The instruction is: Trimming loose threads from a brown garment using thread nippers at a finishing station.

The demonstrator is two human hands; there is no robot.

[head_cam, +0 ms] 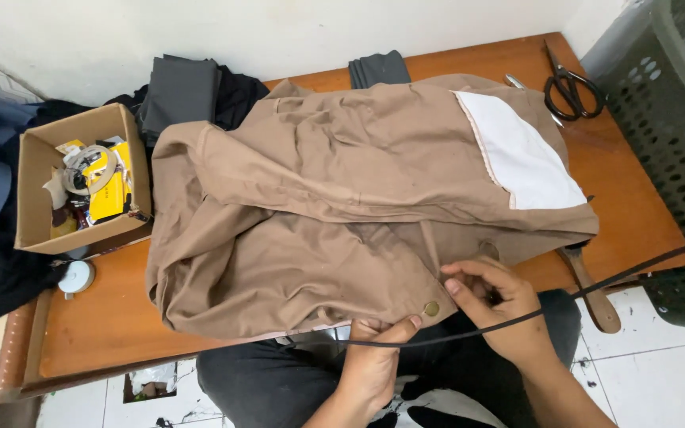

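Both thumbs pinch the near edge of the crumpled brown cotton trousers (319, 206) beside a round brass button (432, 309): left hand (374, 361) under the hem, right hand (497, 305) curled on top. The trousers cover the orange wooden table (636, 214); black-handled scissors (568, 87) lie at its far corner. The right fingertips are hidden.

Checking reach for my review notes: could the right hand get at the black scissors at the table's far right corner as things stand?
Probably yes. The scissors lie uncovered on bare wood beyond the brown garment, and nothing stands between. But the right hand is busy at the garment's near edge by the metal button.
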